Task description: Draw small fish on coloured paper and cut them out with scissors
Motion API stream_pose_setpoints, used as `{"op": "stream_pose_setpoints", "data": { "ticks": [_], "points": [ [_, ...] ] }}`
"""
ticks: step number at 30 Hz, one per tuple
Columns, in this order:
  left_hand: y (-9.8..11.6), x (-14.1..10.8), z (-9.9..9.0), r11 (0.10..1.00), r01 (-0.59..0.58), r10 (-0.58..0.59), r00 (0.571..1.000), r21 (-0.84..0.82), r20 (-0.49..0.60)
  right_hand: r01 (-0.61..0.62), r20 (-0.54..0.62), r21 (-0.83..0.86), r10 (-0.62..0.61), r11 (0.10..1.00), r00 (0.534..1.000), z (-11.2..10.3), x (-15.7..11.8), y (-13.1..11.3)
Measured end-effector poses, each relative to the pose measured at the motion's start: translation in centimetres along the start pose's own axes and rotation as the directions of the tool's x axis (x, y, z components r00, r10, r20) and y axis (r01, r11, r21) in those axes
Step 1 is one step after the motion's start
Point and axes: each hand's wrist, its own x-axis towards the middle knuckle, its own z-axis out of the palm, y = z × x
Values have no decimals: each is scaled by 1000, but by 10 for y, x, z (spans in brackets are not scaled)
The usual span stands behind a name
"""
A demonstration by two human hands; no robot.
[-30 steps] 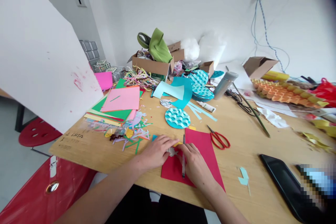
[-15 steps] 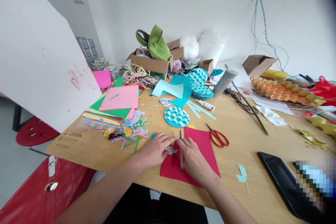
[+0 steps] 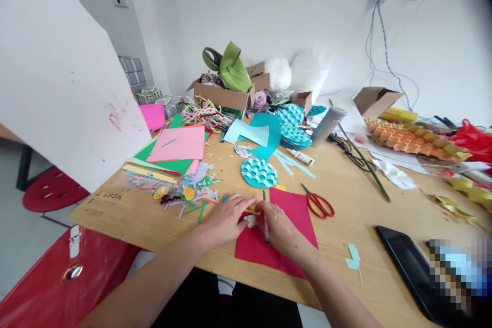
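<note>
Over a red sheet of paper (image 3: 295, 225) my two hands are close together. The fingers of my left hand (image 3: 226, 218) are closed at the edge of a small yellow paper piece (image 3: 252, 210), its thumb near a small white paper cut-out (image 3: 250, 221). My right hand (image 3: 282, 228) has a dark pen (image 3: 267, 230) tucked between its fingers, and its fingertips meet the yellow piece from the other side. Part of the yellow piece is hidden by the fingers. Just beyond lies a turquoise disc with pale wavy strips (image 3: 259, 172).
Red-handled scissors (image 3: 321, 206) lie right of the red sheet. Paper scraps (image 3: 200, 195) and stacked coloured paper (image 3: 179, 143) sit to the left. A grey bottle (image 3: 328, 125) stands farther back. A black tray-like object (image 3: 403, 261) is at the right edge.
My hands have barely moved; the right fingers have shifted slightly and the pen's lower end has risen a little. More of the yellow piece shows. The camera view has shifted slightly.
</note>
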Motion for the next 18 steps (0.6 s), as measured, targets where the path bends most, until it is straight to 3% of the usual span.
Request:
{"op": "stream_pose_setpoints", "data": {
  "ticks": [4, 7, 10, 13, 16, 18],
  "points": [
    [2, 2, 0, 990, 77, -78, 997, -115, -7, -56, -16, 228, 61, 972, 998, -1, -5, 2],
    [1, 5, 1, 959, 156, -164, 986, -237, -14, -62, -31, 257, 72, 964, 997, -9, -8, 12],
    [-4, 10, 0, 864, 220, -264, 964, -452, -35, -66, -96, 25, 68, 998, 993, -17, -8, 26],
    [-12, 15, -6, 705, 242, -361, 932, -666, -43, -108, -62, -230, 97, 967, 993, -25, -5, 41],
    [-15, 21, -18, 606, 243, -413, 910, -757, -39, -124, -49, -316, 115, 940, 992, -36, -5, 66],
    [-13, 26, -26, 550, 245, -430, 903, -799, -19, -227, -160, -378, 178, 898, 971, -44, -8, 90]
  ]
}}
